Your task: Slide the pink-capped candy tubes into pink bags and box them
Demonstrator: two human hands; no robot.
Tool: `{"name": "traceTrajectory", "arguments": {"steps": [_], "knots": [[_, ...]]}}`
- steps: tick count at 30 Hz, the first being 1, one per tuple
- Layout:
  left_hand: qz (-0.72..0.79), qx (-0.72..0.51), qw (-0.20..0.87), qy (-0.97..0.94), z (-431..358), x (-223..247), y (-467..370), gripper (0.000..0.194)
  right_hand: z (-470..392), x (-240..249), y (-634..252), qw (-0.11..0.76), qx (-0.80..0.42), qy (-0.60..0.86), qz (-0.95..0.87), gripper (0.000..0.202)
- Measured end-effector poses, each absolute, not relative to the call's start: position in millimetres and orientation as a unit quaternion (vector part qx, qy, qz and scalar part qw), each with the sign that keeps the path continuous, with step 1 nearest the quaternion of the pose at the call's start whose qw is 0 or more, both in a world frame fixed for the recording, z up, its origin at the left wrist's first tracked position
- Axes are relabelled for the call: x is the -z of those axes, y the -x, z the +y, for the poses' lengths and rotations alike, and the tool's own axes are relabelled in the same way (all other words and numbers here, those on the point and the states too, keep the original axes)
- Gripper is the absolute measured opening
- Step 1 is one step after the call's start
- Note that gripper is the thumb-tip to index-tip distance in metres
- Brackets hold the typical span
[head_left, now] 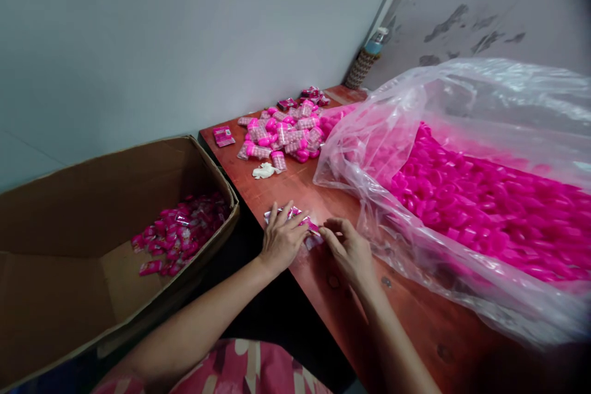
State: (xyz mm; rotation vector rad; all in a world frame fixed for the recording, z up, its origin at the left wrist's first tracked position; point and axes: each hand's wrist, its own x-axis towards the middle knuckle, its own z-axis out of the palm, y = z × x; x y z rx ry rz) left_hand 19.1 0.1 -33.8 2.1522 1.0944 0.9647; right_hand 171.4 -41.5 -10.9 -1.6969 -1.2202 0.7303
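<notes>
My left hand [282,240] lies with its fingers spread over several pink-and-white printed labels [314,240] on the red wooden table [318,283]. On the other side of these labels, my right hand [351,253] has its thumb and forefinger pinched together at the edge of one. The fingers partly hide the labels, so I cannot make out their print. Farther back on the table lies a heap of small clear bottles [295,135] with pink caps and pale pieces inside. A crumpled white scrap [264,170] rests in front of the heap.
A large clear plastic bag [341,166] full of pink plastic caps [471,197] covers the table's right side. At left stands an open cardboard box [69,283] with wrapped pink bottles [178,234] inside. Pink packets [224,136] and a spray bottle [375,42] are near the wall.
</notes>
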Motion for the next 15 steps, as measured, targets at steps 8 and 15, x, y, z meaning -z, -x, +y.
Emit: {"name": "traceTrajectory", "arguments": {"steps": [8, 15], "knots": [[0.426, -0.481, 0.395, -0.657, 1.6, 12.2, -8.8, 0.037, -17.9, -2.0, -164.2, 0.557, -0.468, 0.573, -0.379, 0.025], [0.397, -0.470, 0.705, -0.354, 5.0, 12.2, 3.3, 0.028, 2.7, -9.2, -132.8, 0.528, -0.475, 0.554, -0.435, 0.024]]}}
